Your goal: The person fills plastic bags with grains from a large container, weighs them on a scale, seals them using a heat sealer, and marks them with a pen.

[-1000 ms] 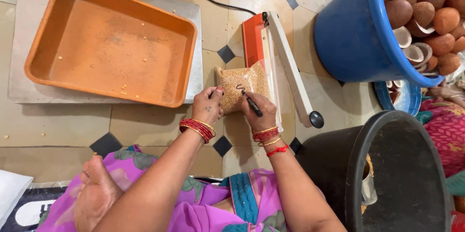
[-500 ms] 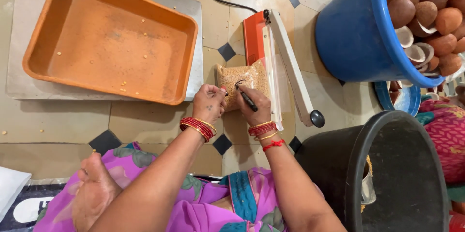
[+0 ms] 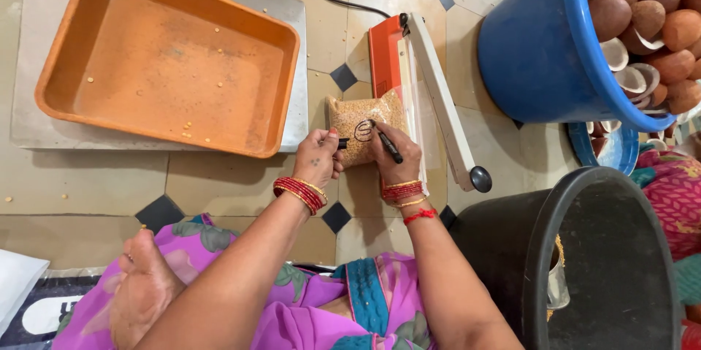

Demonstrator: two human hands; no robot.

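Clear plastic makes up the small bag of grain point(image 3: 363, 127), which lies flat on the tiled floor point(image 3: 219, 182), touching the red heat sealer point(image 3: 409, 94) on its right side. The right hand point(image 3: 394, 154) rests on the bag with its fingers pinched tight around a black marker pen point(image 3: 387, 144), and the pen tip sits on the bag by a dark round mark. The left hand point(image 3: 318, 156) holds the bag's near left corner, with its fingers curled shut around a small black cap point(image 3: 342, 143). An orange tray point(image 3: 171, 54) sits on a grey plate well off to the left. A blue tub point(image 3: 544, 43) full of brown coconuts stands to the right, and a black bucket point(image 3: 584, 262) stands near the right arm.
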